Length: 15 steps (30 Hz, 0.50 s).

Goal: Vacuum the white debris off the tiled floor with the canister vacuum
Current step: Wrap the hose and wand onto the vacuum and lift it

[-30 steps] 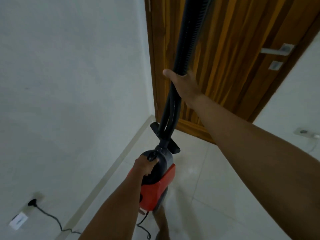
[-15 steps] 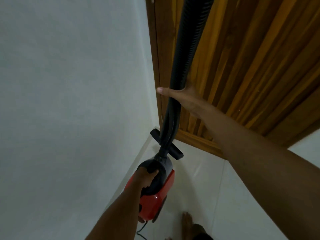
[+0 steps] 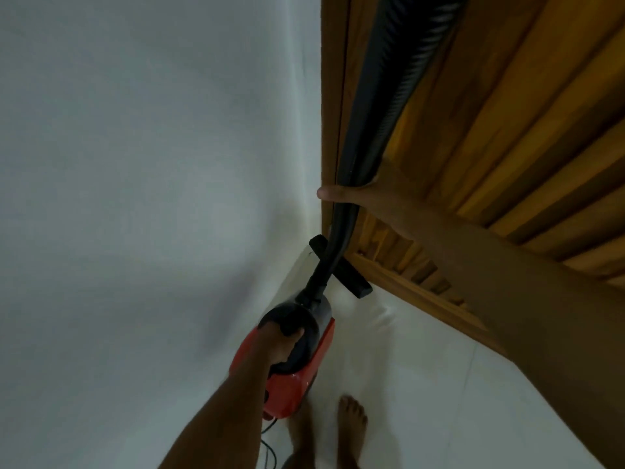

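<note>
The left hand grips the black handle on top of the red vacuum, fingers curled tight round it. The vacuum is near the bottom left corner of the door, with its cord trailing below. The right hand holds the black hose in front of the door's left edge. Its thumb sticks out straight, and its other fingers are hidden behind the hose. The black nozzle sits across the hose's low end, just in front of the door's bottom rail.

Both grips are the same as a second ago. The door now fills more of the view, and its metal handle has gone out of sight. A bare foot now shows plainly on the white floor near the door.
</note>
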Tool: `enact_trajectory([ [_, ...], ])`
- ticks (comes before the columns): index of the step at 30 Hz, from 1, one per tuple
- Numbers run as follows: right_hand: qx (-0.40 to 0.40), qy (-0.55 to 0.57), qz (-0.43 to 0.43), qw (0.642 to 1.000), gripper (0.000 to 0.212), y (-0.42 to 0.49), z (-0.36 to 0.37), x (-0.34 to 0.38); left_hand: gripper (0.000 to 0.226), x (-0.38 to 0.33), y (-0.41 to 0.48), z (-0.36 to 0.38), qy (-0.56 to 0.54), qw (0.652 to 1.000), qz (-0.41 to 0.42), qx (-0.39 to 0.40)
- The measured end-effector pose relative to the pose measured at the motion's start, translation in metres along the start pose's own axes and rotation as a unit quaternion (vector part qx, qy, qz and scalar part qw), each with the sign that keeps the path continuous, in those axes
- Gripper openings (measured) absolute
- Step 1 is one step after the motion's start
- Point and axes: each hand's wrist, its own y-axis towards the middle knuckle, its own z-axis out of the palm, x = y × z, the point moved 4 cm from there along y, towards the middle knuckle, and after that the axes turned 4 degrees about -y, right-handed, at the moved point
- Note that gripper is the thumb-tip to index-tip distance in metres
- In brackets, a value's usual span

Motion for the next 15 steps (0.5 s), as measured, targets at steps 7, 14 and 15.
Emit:
enact_trajectory([
  [7,0.017,0.040,0.030,0.999,0.102,0.108,0.045,-0.122,0.042,-0.017,0.132,0.010,-0.022,1.000,-0.019,0.010],
  [14,0.016,0.053,0.067,0.996,0.127,0.162,0.113,-0.222,0.090,0.040,0.335,0.068,-0.041,0.998,-0.020,-0.044],
  [15,0.019,0.031,0.064,0.997,0.129,0.169,0.121,-0.233,0.096,0.039,0.352,0.071,-0.049,0.997,-0.025,-0.052],
])
